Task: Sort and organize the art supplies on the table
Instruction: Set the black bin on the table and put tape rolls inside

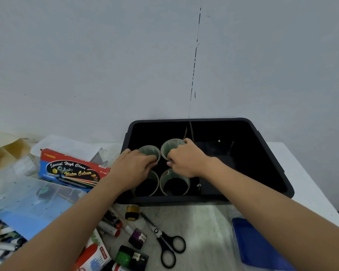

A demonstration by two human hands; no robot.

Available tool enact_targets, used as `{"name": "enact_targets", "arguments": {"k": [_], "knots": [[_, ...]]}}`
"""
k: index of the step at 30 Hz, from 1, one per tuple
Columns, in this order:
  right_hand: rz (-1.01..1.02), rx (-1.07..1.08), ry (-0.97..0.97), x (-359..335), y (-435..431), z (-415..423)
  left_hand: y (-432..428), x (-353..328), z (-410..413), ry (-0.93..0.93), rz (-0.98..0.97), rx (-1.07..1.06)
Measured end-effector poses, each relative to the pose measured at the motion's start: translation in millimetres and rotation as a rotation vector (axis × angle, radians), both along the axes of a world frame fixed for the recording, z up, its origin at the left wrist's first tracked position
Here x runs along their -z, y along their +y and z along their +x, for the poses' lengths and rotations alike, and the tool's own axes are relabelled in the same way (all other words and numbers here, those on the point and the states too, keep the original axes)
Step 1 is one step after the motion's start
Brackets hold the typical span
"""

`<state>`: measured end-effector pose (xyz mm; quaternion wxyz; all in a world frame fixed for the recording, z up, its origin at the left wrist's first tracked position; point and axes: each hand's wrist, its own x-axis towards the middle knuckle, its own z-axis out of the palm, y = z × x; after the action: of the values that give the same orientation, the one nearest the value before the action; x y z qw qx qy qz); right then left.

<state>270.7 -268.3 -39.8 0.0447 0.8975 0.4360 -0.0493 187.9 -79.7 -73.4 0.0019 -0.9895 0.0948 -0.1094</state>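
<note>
A black plastic bin [270, 159] stands on the table against the wall. Several open cardboard cups stand upright in its left half. My left hand [134, 169] grips the near rim of the back-left cup [150, 150] and hides part of the front-left cup [147, 187]. My right hand [186, 159] grips the rim of the back-right cup [171, 146], fingers curled over its edge. The front-right cup [174, 184] stands free below that hand.
In front of the bin lie black scissors [164, 241], small paint jars [132, 212], markers [111, 223] and a blue lid [256, 243]. A red Water Colour box [70, 169], a clear plastic organizer [27, 198], pencils and papers crowd the left side.
</note>
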Motion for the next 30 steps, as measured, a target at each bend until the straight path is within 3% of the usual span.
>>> {"name": "enact_targets", "arguments": {"k": [7,15,19,22,27,30], "knots": [[-0.073,-0.004,0.078,-10.0,7.0,-2.3,-9.3,2.1,-1.6,-0.100,0.026,-0.041],[-0.141,-0.029,0.133,-9.8,13.4,-6.0,-10.3,0.6,-1.8,-0.082,-0.033,-0.011],[-0.110,-0.011,0.071,-2.7,11.6,-8.1,-10.2,-1.9,1.0,-0.033,-0.057,-0.031],[0.089,0.019,0.019,0.9,8.4,-12.9,-10.2,-4.2,0.7,-0.016,-0.074,-0.048],[0.782,0.245,-0.037,6.2,-12.3,-17.6,-4.2,-2.6,-6.1,-0.028,-0.121,-0.018],[0.887,0.514,0.188,4.4,-27.8,-18.4,-3.0,-3.5,-7.9,-0.056,-0.185,0.005]]}}
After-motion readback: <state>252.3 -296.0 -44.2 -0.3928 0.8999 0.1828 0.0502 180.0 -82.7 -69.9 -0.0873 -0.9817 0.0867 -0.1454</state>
